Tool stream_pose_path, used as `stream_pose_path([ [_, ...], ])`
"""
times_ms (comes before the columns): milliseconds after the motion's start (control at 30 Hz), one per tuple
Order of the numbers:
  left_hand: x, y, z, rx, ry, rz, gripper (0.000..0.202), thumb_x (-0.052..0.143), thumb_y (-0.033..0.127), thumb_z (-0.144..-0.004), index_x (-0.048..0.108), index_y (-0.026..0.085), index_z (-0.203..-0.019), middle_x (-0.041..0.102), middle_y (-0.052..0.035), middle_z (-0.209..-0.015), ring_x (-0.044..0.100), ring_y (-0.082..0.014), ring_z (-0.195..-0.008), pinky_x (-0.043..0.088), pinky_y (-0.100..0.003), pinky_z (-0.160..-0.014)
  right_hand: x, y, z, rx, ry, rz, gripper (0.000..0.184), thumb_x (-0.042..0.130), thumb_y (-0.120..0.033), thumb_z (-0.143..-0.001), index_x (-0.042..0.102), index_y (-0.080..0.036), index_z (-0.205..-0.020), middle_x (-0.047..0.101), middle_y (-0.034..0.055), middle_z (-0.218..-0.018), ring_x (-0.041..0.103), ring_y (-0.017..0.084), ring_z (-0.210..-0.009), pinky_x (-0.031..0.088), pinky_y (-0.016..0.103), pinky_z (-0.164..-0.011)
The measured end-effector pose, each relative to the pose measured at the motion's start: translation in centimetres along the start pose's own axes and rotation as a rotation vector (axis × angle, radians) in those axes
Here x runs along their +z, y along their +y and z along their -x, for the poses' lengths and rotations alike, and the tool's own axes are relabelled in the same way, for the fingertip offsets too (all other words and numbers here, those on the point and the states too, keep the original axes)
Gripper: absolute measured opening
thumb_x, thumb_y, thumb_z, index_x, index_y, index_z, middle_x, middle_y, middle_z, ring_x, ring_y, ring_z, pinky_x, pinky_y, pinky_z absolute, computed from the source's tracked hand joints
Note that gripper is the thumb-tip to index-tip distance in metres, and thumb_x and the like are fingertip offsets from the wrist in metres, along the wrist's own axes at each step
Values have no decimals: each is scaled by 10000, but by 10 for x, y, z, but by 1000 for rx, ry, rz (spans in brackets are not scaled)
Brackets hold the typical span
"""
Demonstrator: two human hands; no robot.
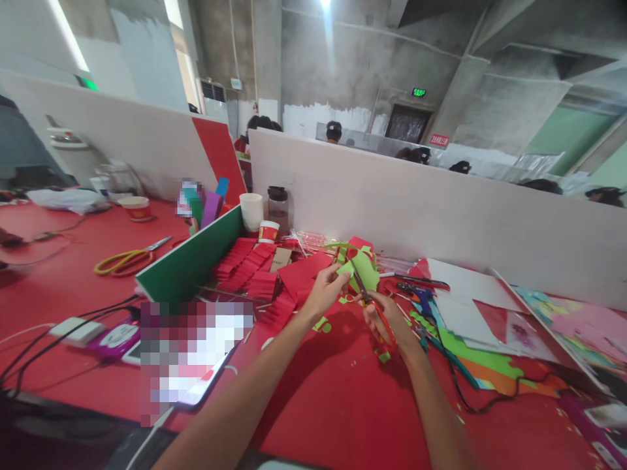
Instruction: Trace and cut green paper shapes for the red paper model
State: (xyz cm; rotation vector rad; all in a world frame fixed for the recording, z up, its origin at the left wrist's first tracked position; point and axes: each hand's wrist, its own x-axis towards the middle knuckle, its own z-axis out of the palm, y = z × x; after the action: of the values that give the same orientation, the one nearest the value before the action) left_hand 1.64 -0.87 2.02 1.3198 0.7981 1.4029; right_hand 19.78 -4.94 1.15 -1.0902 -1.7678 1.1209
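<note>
My left hand (327, 287) pinches a piece of light green paper (367, 271) between thumb and fingers, above the red table. My right hand (385, 316) grips scissors with red handles (388, 329). Their dark blades (360, 279) point up and left, lying against the green paper beside my left fingers. Whether the blades are closed around the paper I cannot tell. Small green scraps (322, 324) lie on the table below, and another scrap (385, 357) is beneath my right hand. Behind my hands are red folded paper pieces (245, 261) and a larger red sheet (306, 271).
A tablet (206, 365) lies at left, near a green divider (191, 261) and yellow-handled scissors (122, 260). Cups and a dark bottle (278, 207) stand at the back. A blue glue gun (424, 300), cable and coloured papers (490, 359) are at right. White partitions (392, 196) stand behind.
</note>
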Motion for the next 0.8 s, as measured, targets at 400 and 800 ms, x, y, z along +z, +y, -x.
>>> stream_pose_path([
  [400, 2, 4, 2, 11, -8, 11, 267, 610, 414, -825, 545, 172, -731, 513, 49, -541, 455, -81, -504, 376, -215, -543, -2, -1, 0, -50, 42, 170, 737, 520, -785, -801, 660, -145, -1140, 606, 53, -743, 460, 122, -505, 383, 217, -437],
  [800, 4, 1, 1, 13, -21, 16, 255, 615, 401, -816, 555, 167, -733, 498, 52, -523, 442, -83, -496, 368, -220, -538, -1, -4, -2, -42, 57, 167, 673, 514, -762, -824, 662, -136, -1024, 616, 55, -762, 437, 110, -505, 324, 203, -414],
])
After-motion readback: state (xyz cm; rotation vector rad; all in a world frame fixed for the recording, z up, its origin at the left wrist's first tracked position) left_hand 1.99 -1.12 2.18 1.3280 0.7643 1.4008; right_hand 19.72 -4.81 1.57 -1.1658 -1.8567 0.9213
